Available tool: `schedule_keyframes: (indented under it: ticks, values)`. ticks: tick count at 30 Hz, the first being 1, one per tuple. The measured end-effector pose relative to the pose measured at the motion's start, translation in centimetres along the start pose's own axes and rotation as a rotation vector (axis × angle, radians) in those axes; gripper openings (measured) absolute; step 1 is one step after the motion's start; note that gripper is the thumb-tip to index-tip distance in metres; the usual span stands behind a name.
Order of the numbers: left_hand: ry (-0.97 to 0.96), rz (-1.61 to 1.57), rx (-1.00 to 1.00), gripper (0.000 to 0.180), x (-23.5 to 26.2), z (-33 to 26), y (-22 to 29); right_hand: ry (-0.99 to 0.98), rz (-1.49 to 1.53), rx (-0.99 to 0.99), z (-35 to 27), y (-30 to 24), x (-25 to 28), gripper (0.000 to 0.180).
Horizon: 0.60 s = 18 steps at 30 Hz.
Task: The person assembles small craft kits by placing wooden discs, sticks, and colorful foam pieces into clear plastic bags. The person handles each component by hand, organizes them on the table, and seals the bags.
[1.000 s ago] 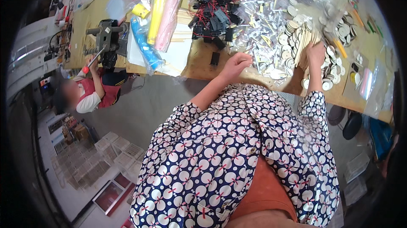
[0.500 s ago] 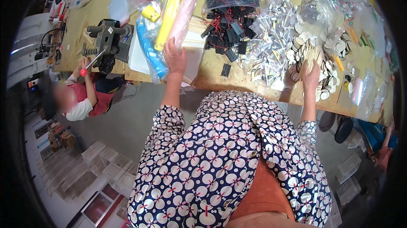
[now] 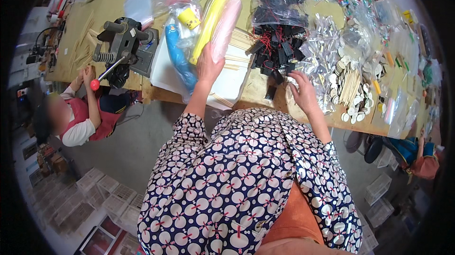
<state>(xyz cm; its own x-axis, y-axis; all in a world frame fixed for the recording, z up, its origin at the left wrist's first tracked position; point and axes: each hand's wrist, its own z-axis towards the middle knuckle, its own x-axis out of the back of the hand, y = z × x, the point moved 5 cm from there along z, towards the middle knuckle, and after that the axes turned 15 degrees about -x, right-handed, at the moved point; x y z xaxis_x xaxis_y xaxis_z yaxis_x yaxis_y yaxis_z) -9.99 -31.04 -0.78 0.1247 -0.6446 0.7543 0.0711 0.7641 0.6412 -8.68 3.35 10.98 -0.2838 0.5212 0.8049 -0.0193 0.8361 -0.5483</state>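
Observation:
At the lower ends of a yellow roll (image 3: 213,13) and a pink roll (image 3: 225,27), both in clear plastic, is my left hand (image 3: 208,68). Its thumb and fingers lie on either side of the pink roll's end. A blue roll (image 3: 179,56) and a small yellow piece (image 3: 188,18) lie to its left in clear wrapping. My right hand (image 3: 305,95) has its fingers apart at the near edge of a heap of black battery holders (image 3: 284,49) with red wires. A bundle of thin wooden sticks (image 3: 350,88) rests on round pale discs (image 3: 362,105).
A black hand press (image 3: 125,41) with a red-knobbed lever stands at left, a co-worker (image 3: 83,113) seated beside it. Small clear packets (image 3: 322,51) heap up right of the battery holders. Wooden sticks (image 3: 239,60) lie on a white sheet (image 3: 225,86).
My right hand has let go of the wooden sticks on the discs and moved left to the battery holders. My left hand stays at the rolls. The view has shifted somewhat.

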Motion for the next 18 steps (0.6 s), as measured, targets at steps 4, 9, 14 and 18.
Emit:
schedule_keyframes:
  ticks: [4, 9, 14, 18]
  values:
    - [0.013, -0.031, -0.047, 0.077, 1.0, -1.3, -0.1, -0.052, -0.019, 0.048, 0.3, -1.9, -1.8, 0.031]
    - [-0.037, -0.306, -0.083, 0.081, 3.5, -0.2, 5.7, -0.305, 0.541, -0.277, 1.0, -2.3, -4.7, 0.059]
    - [-0.149, -0.701, -0.381, 0.079, 3.5, -1.7, 14.2, -0.410, 1.352, -0.451, 3.9, -8.3, -5.4, 0.077]
    - [0.017, -0.376, -0.461, 0.062, 5.7, 0.1, 10.8, -0.230, 1.377, -0.654, 4.0, -4.9, -3.3, 0.067]
